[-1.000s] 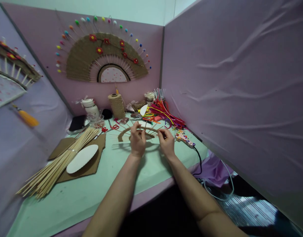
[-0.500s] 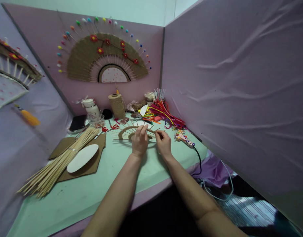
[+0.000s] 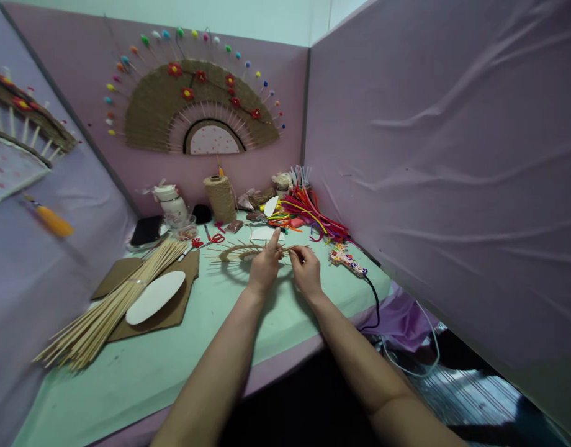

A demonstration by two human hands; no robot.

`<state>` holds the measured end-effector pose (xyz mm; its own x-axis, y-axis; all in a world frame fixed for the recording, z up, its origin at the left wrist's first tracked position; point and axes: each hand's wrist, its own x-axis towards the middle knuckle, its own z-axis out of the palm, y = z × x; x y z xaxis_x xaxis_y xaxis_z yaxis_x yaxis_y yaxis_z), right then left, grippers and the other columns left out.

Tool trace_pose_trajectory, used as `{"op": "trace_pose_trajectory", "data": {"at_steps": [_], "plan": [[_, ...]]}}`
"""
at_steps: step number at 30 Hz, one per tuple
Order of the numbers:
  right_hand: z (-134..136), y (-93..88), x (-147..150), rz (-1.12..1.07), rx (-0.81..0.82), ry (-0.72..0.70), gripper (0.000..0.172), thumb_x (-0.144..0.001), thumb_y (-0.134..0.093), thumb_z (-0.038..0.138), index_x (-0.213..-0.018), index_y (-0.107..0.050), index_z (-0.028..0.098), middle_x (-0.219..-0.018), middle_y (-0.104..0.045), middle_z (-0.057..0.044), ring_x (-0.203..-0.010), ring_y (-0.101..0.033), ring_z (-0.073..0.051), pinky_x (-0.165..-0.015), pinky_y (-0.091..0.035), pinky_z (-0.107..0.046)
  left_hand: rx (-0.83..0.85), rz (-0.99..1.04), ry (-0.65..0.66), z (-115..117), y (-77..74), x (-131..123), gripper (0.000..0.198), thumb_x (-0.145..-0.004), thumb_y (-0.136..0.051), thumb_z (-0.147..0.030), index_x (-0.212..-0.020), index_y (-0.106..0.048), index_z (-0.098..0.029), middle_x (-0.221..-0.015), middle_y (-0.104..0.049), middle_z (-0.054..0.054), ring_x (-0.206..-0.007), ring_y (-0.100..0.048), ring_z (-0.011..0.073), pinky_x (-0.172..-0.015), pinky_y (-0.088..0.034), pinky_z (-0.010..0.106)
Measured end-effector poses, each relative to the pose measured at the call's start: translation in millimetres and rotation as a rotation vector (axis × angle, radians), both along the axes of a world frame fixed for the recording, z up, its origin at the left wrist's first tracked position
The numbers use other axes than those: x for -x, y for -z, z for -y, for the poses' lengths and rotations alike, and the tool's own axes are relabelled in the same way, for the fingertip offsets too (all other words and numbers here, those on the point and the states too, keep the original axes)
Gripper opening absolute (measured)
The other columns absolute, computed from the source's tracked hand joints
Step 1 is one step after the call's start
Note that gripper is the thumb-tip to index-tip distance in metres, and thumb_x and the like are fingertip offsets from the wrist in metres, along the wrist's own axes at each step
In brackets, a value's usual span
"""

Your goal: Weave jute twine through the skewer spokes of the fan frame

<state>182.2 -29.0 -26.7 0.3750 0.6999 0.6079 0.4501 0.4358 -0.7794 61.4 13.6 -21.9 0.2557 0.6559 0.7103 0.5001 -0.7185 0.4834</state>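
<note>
A small half-round fan frame of thin skewers wound with jute twine is held a little above the green table, nearly flat. My left hand grips its right part, forefinger pointing up. My right hand pinches the twine or a skewer tip at the frame's right end. Both hands are closed on the frame, close together.
A bundle of bamboo skewers lies at the left over brown cardboard with a white oval card. A twine spool, red scissors, pipe cleaners and a glue gun with cord stand at the back and right.
The frame has tipped from upright to almost flat. My hands have drawn closer together, and my left forefinger has lifted.
</note>
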Motion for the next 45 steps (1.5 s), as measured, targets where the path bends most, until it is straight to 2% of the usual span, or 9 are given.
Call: {"op": "trace_pose_trajectory", "data": {"at_steps": [2, 5, 13, 21, 25, 29, 35, 41, 45], "plan": [[2, -1.6, 1, 0.007, -0.038, -0.003, 0.018, -0.089, -0.050, 0.032, -0.091, -0.062, 0.019, -0.087, -0.063, -0.006, -0.082, -0.058, -0.018, -0.078, -0.046, -0.031, -0.058, 0.053, 0.022, 0, -1.2, 3, 0.056, -0.092, -0.044, -0.021, -0.146, -0.033, -0.028, -0.090, -0.067, 0.001, -0.069, -0.063, 0.0099, -0.068, -0.049, 0.021], [4, -1.6, 2, -0.021, -0.066, 0.020, 0.017, -0.090, -0.050, 0.033, -0.097, -0.059, 0.020, -0.090, -0.062, -0.005, -0.082, -0.057, -0.017, -0.076, -0.047, -0.030, -0.129, 0.079, -0.013, 0, -2.4, 7, 0.049, -0.093, -0.044, -0.026, -0.141, -0.038, -0.024, -0.093, -0.068, 0.003, -0.075, -0.064, 0.0117, -0.072, -0.050, 0.023], [5, 3.0, 4, -0.112, -0.035, 0.057, 0.018, -0.087, -0.056, 0.037, -0.087, -0.048, 0.021, -0.075, -0.052, 0.002, -0.062, -0.049, -0.011, -0.061, -0.043, -0.024, -0.216, 0.080, -0.054, 6, -7.5, 9, 0.032, -0.091, -0.053, -0.034, -0.120, -0.054, -0.019, -0.093, -0.067, 0.006, -0.079, -0.064, 0.0135, -0.077, -0.050, 0.025], [8, 1.3, -1, -0.142, -0.025, 0.037, 0.021, -0.085, -0.057, 0.038, -0.092, -0.050, 0.019, -0.076, -0.054, 0.001, -0.063, -0.050, -0.011, -0.060, -0.043, -0.024, -0.245, 0.109, -0.073, 6, -9.7, 10, 0.019, -0.091, -0.053, -0.028, -0.107, -0.057, -0.018, -0.087, -0.065, 0.004, -0.073, -0.062, 0.0118, -0.074, -0.050, 0.024], [16, -7.8, -8, -0.164, -0.049, 0.038, 0.021, -0.086, -0.058, 0.036, -0.096, -0.051, 0.019, -0.079, -0.055, 0.001, -0.062, -0.050, -0.011, -0.058, -0.043, -0.023, -0.243, 0.138, -0.070, 4, -9.4, 12, 0.019, -0.091, -0.054, -0.028, -0.107, -0.057, -0.017, -0.085, -0.065, 0.003, -0.070, -0.062, 0.0107, -0.071, -0.050, 0.023], [22, -25.7, -14, -0.174, -0.105, 0.039, 0.019, -0.086, -0.058, 0.034, -0.097, -0.053, 0.019, -0.085, -0.058, -0.001, -0.067, -0.053, -0.011, -0.060, -0.044, -0.023, -0.282, 0.118, -0.080, 4, -8.4, 11, 0.017, -0.091, -0.055, -0.027, -0.104, -0.056, -0.017, -0.085, -0.066, 0.003, -0.070, -0.062, 0.0104, -0.071, -0.049, 0.022], [9, -42.1, -28, -0.079, -0.072, 0.124, 0.015, -0.084, -0.058, 0.031, -0.090, -0.056, 0.018, -0.080, -0.060, -0.002, -0.065, -0.051, -0.012, -0.064, -0.044, -0.025, -0.300, 0.099, -0.098, 5, -6.6, 8, 0.015, -0.090, -0.055, -0.029, -0.099, -0.057, -0.017, -0.080, -0.065, 0.002, -0.066, -0.062, 0.0102, -0.068, -0.049, 0.021], [14, -27.9, -25, -0.011, -0.041, 0.193, 0.016, -0.084, -0.058, 0.034, -0.085, -0.057, 0.018, -0.078, -0.058, -0.002, -0.062, -0.047, -0.013, -0.063, -0.042, -0.027, -0.284, 0.146, -0.112, 7, -11.0, 9, 0.013, -0.090, -0.055, -0.027, -0.098, -0.058, -0.017, -0.083, -0.065, 0.003, -0.068, -0.061, 0.0100, -0.070, -0.049, 0.022], [14, -12.7, -15, -0.152, 0.003, 0.080, 0.020, -0.083, -0.059, 0.037, -0.082, -0.054, 0.018, -0.074, -0.055, 0.000, -0.062, -0.048, -0.013, -0.063, -0.043, -0.027, -0.297, 0.200, -0.116, 11, -19.2, 9, 0.012, -0.089, -0.057, -0.026, -0.097, -0.058, -0.017, -0.084, -0.065, 0.003, -0.069, -0.061, 0.0097, -0.071, -0.049, 0.022]]}}
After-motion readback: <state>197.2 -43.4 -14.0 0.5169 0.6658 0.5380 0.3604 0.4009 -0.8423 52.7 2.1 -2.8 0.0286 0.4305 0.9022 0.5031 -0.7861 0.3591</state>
